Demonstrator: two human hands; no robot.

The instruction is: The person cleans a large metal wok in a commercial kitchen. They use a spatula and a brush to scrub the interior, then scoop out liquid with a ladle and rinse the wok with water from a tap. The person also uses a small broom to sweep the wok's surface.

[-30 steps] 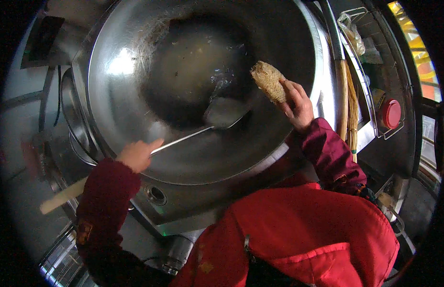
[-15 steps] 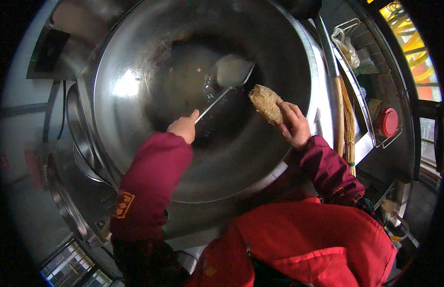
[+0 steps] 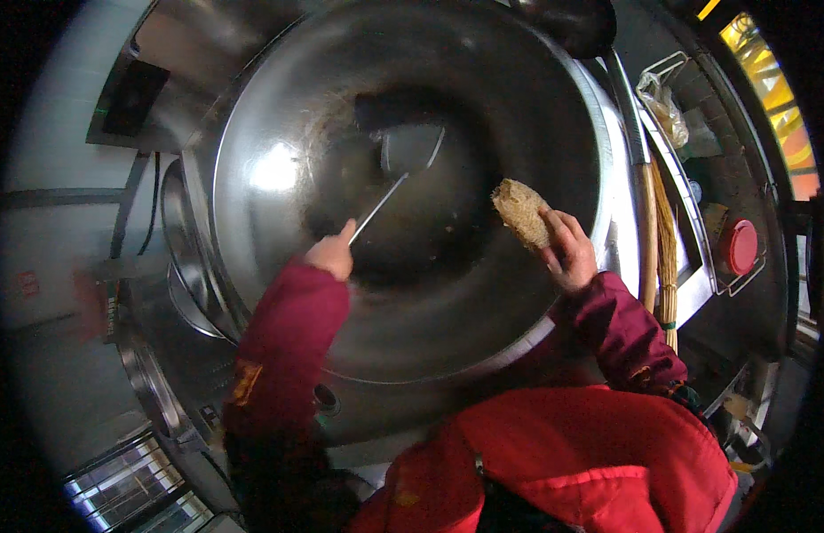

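Note:
A huge metal wok point(image 3: 527, 107) fills the middle of the view, with a dark bottom and some cloudy liquid in it. My left hand point(image 3: 332, 255) is closed around the thin metal handle of a wok spatula point(image 3: 378, 209). Its broad blade lies low in the wok, near the dark centre. Over the wok's right side, my right hand point(image 3: 572, 253) grips a tan loofah point(image 3: 521, 211) between thumb and fingers. The loofah is held above the wok wall, apart from the spatula.
At the wok's right edge lie a long-handled dark ladle point(image 3: 567, 25) and a straw brush point(image 3: 667, 231). Beyond them a wire rack point(image 3: 696, 209) holds a plastic bag and a jar with a red lid point(image 3: 741, 247). Round metal pans point(image 3: 188, 240) stand on the left.
The spatula blade has moved left across the wok bottom, and the pale liquid around it has spread. The loofah stays in my right hand. The whole view has shifted slightly.

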